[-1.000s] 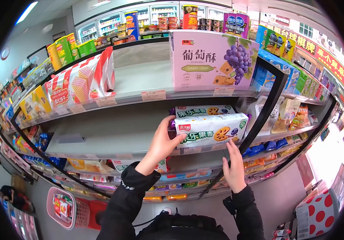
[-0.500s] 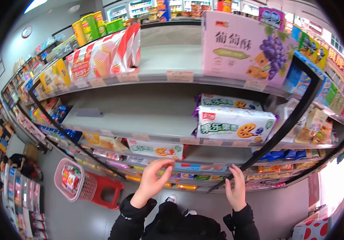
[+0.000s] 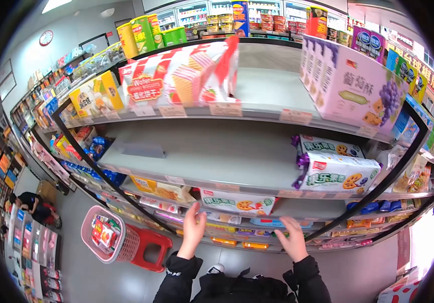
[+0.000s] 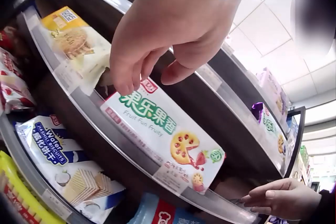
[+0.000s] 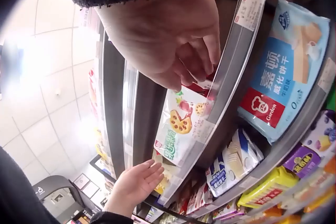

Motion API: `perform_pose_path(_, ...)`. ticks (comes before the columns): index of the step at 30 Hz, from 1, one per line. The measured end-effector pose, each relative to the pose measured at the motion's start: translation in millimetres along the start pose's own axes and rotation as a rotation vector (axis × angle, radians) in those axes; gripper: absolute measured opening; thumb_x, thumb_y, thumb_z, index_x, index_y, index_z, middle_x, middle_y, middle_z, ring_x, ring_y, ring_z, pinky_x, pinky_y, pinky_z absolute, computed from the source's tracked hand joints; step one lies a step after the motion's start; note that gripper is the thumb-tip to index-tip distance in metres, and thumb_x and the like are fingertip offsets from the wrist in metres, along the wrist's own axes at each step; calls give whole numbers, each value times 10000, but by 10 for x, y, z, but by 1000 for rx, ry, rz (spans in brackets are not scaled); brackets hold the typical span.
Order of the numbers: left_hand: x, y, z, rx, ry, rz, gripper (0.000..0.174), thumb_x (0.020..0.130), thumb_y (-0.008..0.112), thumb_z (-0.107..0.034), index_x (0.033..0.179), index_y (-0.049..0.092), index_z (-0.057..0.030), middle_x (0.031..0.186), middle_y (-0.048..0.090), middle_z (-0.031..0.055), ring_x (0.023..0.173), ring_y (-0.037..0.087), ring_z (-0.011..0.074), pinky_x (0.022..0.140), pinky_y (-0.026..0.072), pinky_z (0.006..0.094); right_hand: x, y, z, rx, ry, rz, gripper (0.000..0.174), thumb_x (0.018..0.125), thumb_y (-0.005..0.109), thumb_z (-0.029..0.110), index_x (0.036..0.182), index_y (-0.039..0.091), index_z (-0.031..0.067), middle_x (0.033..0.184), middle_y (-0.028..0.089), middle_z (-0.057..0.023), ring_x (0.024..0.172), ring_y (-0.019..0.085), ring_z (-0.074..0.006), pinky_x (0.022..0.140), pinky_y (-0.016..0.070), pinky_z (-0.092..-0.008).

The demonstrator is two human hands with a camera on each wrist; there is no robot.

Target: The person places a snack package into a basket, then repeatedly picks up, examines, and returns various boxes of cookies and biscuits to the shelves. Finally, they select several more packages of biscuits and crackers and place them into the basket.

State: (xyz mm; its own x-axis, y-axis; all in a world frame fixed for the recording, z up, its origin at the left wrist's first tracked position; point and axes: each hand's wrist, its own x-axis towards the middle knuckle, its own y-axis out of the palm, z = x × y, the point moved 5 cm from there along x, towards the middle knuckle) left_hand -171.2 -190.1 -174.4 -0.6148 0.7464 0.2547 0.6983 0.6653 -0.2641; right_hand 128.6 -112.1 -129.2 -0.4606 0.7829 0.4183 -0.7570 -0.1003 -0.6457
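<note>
My left hand (image 3: 193, 231) is at the left end of a white Fruit Fun Fruity biscuit pack (image 3: 237, 201) on the lower shelf; in the left wrist view the fingers of the left hand (image 4: 176, 29) hang over the pack's (image 4: 168, 129) upper left corner. Whether they touch it I cannot tell. My right hand (image 3: 292, 240) is below and right of the pack, fingers loosely bent, holding nothing. Two similar packs with purple ends, the front one (image 3: 340, 173) before the other, lie at the right of the shelf above.
The top shelf holds wafer bags (image 3: 176, 76) and purple grape crisp boxes (image 3: 361, 93). Black slanted shelf frames stand at left (image 3: 93, 164) and right (image 3: 378, 191). On the floor at left, a pink basket (image 3: 132, 245) with packets stands by a red stool (image 3: 152, 252). A person (image 3: 31, 206) is farther left.
My left hand has left the purple-ended pack on the middle shelf and come down to the lower shelf. The right hand has moved lower. The head view has shifted left.
</note>
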Motion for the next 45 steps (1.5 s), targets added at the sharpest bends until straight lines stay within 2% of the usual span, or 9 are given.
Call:
perform_pose_path(4,247,-13,3,65,88,94,481,775,572,-107,1181,389,72,1114,493,227,988,532,265,804,440,312,256,302,14,-56,111,-104,389,712,632,162,1033,514,-22,1050,526,-197,1068,427,-364,895,344,-394)
perform_pose_path(8,412,31,58,-92,81,229,455,775,565,-108,1161,408,75,1026,551,217,925,572,260,783,451,306,370,579,-89,-33,248,-211,346,709,630,168,978,518,-20,935,544,-183,942,469,-358,823,366,-400)
perform_pose_path(11,496,49,72,-81,16,353,392,802,535,-76,1145,417,75,1002,570,140,891,561,159,768,440,254,432,605,-89,-7,257,-292,274,693,643,165,889,544,-1,841,545,-151,842,479,-322,754,377,-382)
perform_pose_path(17,559,131,166,158,223,385,334,758,578,-114,1034,478,44,848,574,164,740,577,252,651,449,315,404,673,-257,46,326,-371,186,683,646,112,798,587,-22,729,594,-108,686,551,-194,667,413,-284)
perform_pose_path(24,401,97,-54,132,399,212,317,733,592,-120,1002,485,7,903,498,189,871,468,350,763,382,378,345,646,-91,169,325,-483,186,719,618,87,864,577,-23,781,604,-71,722,538,-128,677,409,-255)
perform_pose_path(29,201,-124,-318,-145,338,297,332,744,553,-37,1063,474,16,1180,418,170,1133,364,323,930,295,355,101,521,207,272,402,-625,237,710,604,33,938,557,-14,916,578,-79,861,535,-176,766,390,-265)
perform_pose_path(37,153,-686,-490,-487,240,455,276,682,570,52,956,542,48,1187,408,165,1104,411,259,924,321,339,-282,345,840,370,316,-763,323,677,587,-54,997,549,-40,967,571,-68,895,524,-135,793,381,-241)
perform_pose_path(41,305,-1013,-1012,-415,456,416,274,633,546,102,901,572,50,1112,434,152,1059,443,257,869,376,326,-152,142,1127,358,263,-795,332,654,617,-58,981,558,-46,924,583,-73,875,525,-136,786,387,-251)
perform_pose_path(45,650,-1006,-1218,-493,325,368,250,741,548,31,988,527,63,1082,467,128,1008,460,208,861,352,282,271,-81,1447,439,108,-799,310,662,618,-58,965,552,-52,940,568,-67,870,514,-138,774,381,-242)
